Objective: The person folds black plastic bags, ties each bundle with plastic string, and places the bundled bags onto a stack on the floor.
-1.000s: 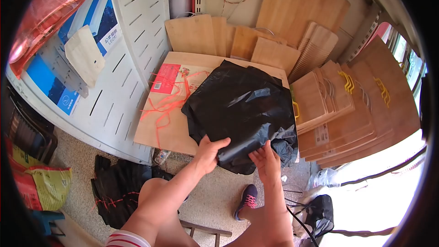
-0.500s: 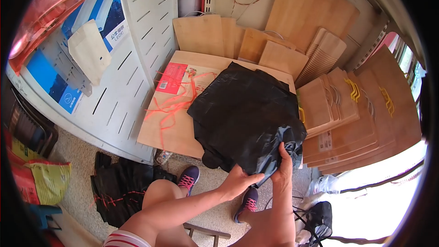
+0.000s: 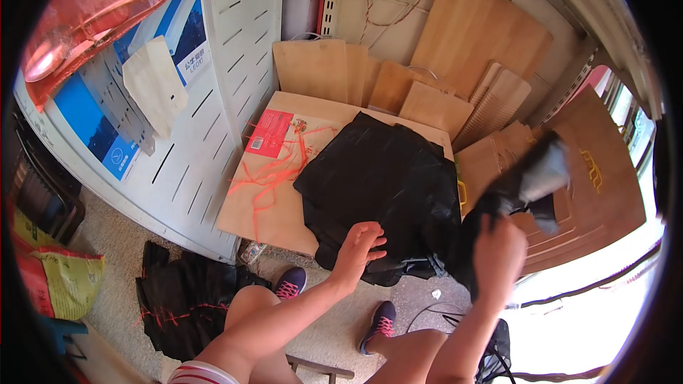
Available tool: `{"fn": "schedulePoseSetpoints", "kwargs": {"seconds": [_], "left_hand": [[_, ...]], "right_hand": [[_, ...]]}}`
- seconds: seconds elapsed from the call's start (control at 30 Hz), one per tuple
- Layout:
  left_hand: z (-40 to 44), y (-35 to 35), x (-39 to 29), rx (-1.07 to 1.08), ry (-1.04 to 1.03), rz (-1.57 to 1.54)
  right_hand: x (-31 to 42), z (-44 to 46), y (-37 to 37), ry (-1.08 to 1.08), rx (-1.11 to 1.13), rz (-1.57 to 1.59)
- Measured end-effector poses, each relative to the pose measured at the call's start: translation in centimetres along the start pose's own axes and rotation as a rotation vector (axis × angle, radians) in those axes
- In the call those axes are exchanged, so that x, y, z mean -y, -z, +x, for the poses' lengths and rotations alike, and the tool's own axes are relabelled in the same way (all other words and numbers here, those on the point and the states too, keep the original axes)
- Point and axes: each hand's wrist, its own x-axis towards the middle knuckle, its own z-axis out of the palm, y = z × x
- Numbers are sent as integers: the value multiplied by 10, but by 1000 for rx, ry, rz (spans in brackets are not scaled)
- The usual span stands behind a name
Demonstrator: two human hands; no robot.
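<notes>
A pile of black plastic bags (image 3: 377,178) lies spread on the pale wooden board (image 3: 242,220). My left hand (image 3: 359,256) hovers at the near edge of that pile, fingers apart and slightly curled, with nothing in it. On the right, my right hand (image 3: 499,254) is closed around a black plastic bag (image 3: 523,181), lifted and blurred by motion in front of the stacked boards. Whether this bag is fully separate from the pile I cannot tell. Thin orange plastic strings (image 3: 274,178) lie on the board left of the pile, near a red label (image 3: 270,135).
Wooden cutting boards (image 3: 309,67) lean at the back, and large boards with yellow handles (image 3: 590,171) stand on the right. A white slotted metal panel (image 3: 185,135) rises at left. On the floor lies a bundle of black bags (image 3: 185,295) tied with orange string.
My right hand has swung up and right with a black bag, away from the pile. My left hand has let go of the black plastic, moved slightly left and opened.
</notes>
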Motion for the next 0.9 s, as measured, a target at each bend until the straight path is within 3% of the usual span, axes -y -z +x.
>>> {"fn": "schedulePoseSetpoints", "kwargs": {"seconds": [0.2, 0.23, 0.33, 0.4, 0.43, 0.5, 0.57, 0.63, 0.7, 0.77, 0.83, 0.9], "left_hand": [[14, 14, 1, -65, 259, -419], [18, 20, -4, 25, 245, -464], [39, 48, 8, -119, 259, -478], [35, 50, 0, -180, 237, -385], [32, 48, -6, -234, 206, -295], [36, 53, 3, -243, 181, -273], [37, 50, -4, -320, 205, -81], [42, 57, -5, -305, 187, -49], [45, 61, -16, -235, 168, -27], [57, 74, -12, -223, 170, -1], [66, 79, -8, -388, 4, 110], [63, 77, -14, -250, -19, 217]], "right_hand": [[81, -25, -133, 342, 355, -97], [93, -39, -148, 385, 458, -87], [98, -71, -171, 489, 411, -47], [81, -78, -156, 553, 356, 325], [71, -78, -143, 555, 364, 321], [48, -72, -121, 560, 269, 627], [18, -70, -124, 376, 125, 742], [-15, -75, -137, -59, 85, 818], [-53, -83, -156, -226, -74, 710], [-91, -95, -180, -367, -60, 676], [-95, -98, -177, -416, 9, 760], [-91, -92, -167, -611, 466, 927]]}}
